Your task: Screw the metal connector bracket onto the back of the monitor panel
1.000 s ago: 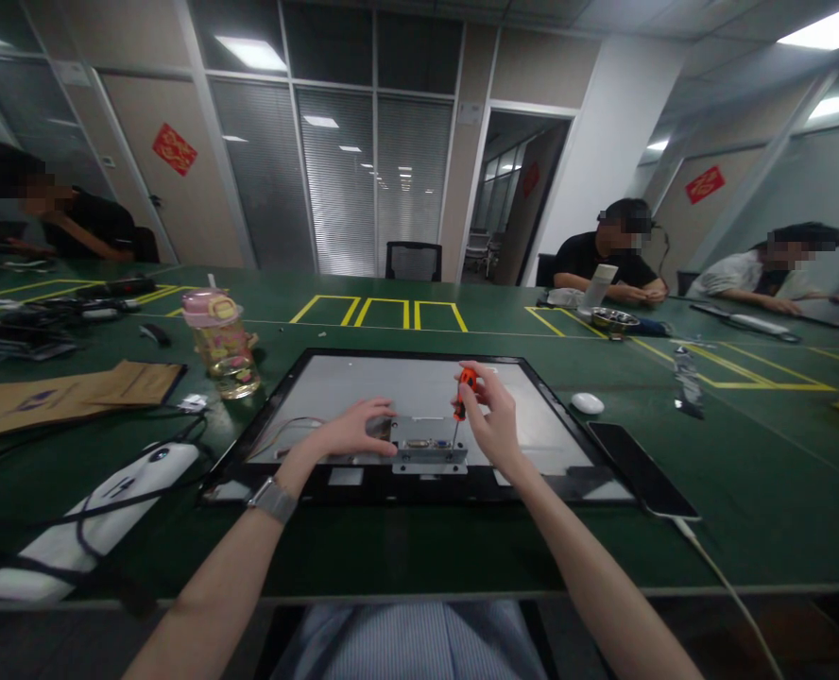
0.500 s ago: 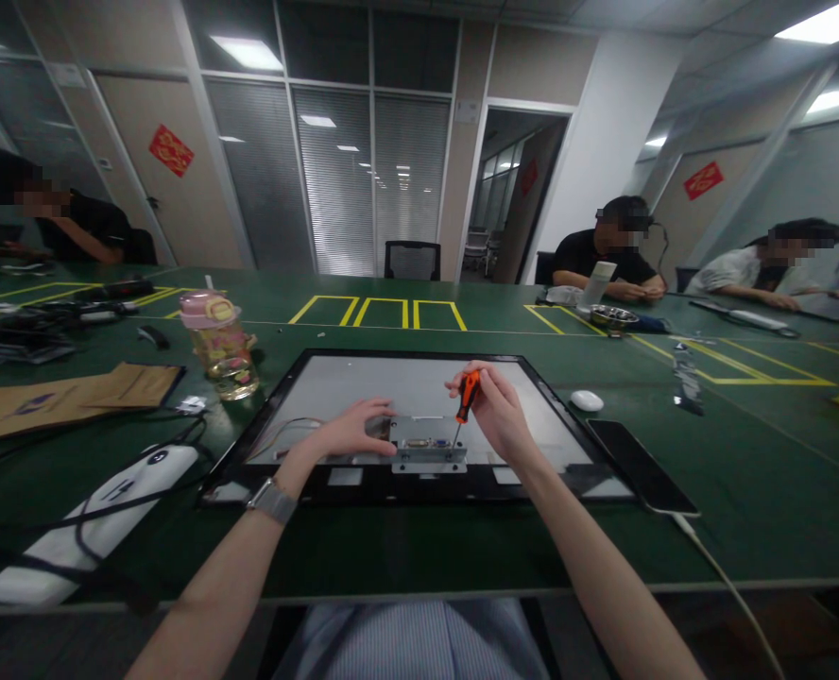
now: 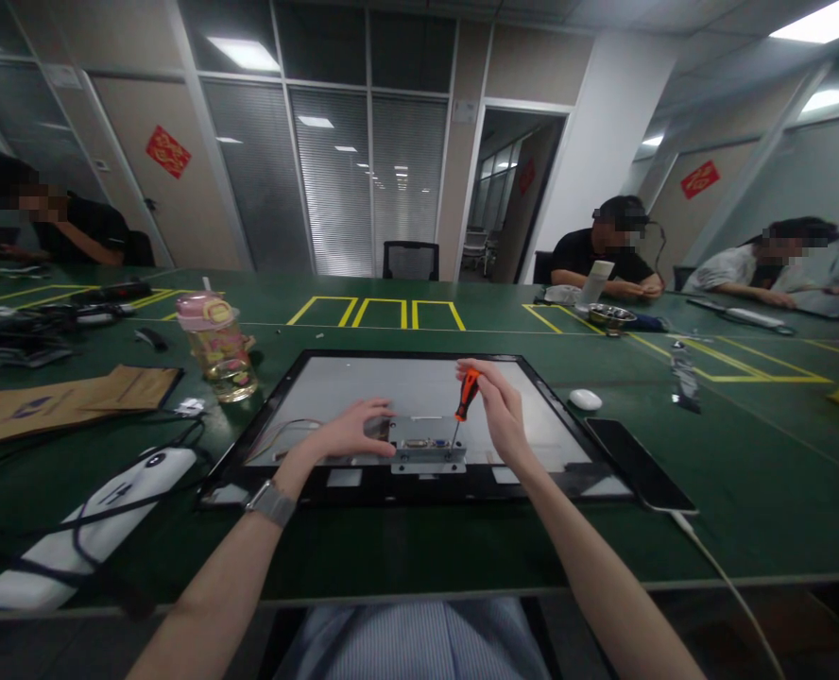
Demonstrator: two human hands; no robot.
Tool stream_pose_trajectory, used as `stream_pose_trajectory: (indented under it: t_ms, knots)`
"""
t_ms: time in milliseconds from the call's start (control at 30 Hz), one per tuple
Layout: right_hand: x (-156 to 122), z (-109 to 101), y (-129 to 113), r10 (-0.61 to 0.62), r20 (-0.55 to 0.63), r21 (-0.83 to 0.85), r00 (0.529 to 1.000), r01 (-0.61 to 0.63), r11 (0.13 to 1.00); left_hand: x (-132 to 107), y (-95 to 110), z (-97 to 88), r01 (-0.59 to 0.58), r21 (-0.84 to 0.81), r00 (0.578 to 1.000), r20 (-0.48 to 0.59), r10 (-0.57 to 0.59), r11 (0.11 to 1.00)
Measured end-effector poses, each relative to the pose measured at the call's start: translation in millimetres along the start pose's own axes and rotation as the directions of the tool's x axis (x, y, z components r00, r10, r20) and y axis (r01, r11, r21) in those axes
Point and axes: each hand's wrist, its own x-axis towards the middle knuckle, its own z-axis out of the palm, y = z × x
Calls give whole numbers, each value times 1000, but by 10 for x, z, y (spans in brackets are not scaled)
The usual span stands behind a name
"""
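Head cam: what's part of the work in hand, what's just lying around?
In use: screwdriver in right hand, tip on metal port bracket; left hand at its edge; monitor panel.
Lying about: pink bottle, white mouse, phone, brown envelopes.

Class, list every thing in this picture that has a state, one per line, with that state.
monitor, lying screen down
connector bracket, on the monitor's back
screwdriver, tilted, tip down at the bracket
right hand, gripping the screwdriver handle
left hand, open, resting beside the bracket
bottle, upright, lid on
phone, lying flat, screen dark
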Motion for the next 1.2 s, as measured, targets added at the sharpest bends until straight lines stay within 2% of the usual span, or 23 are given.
stream_pose_trajectory:
  t_ms: [100, 267, 500, 700, 800, 900, 1033, 1200]
  knots:
    - [-17, 20, 10, 6, 36, -30, 999, -5, 1000, 3, -7, 1, 12, -9, 1000, 0, -12, 1000]
    - [-10, 14, 37, -74, -75, -127, 994, 64, 990, 13, -44, 20, 10, -25, 1000, -2, -10, 1000]
    - [-27, 17, -27, -22, 6, -56, 1000, 22, 998, 18, -59, 22, -16, -23, 1000, -8, 16, 1000]
    - [3, 20, 35, -83, -111, -44, 990, 78, 996, 26, -89, 39, -5, -24, 1000, -18, 5, 1000]
    - [16, 7, 50, -15, -138, 1, 990, 16, 1000, 19, -78, 35, -13, -18, 1000, -17, 13, 1000]
    - [18, 11, 49, 97, -64, 120, 993, -89, 989, 12, -58, 24, -9, -16, 1000, -12, 9, 1000]
    - [19, 40, 38, 128, 43, 308, 991, -135, 942, 11, -41, 15, 0, -12, 1000, -7, 0, 1000]
    - [19, 46, 46, 108, 30, 304, 994, -112, 946, 15, -43, 20, 4, -15, 1000, -9, -4, 1000]
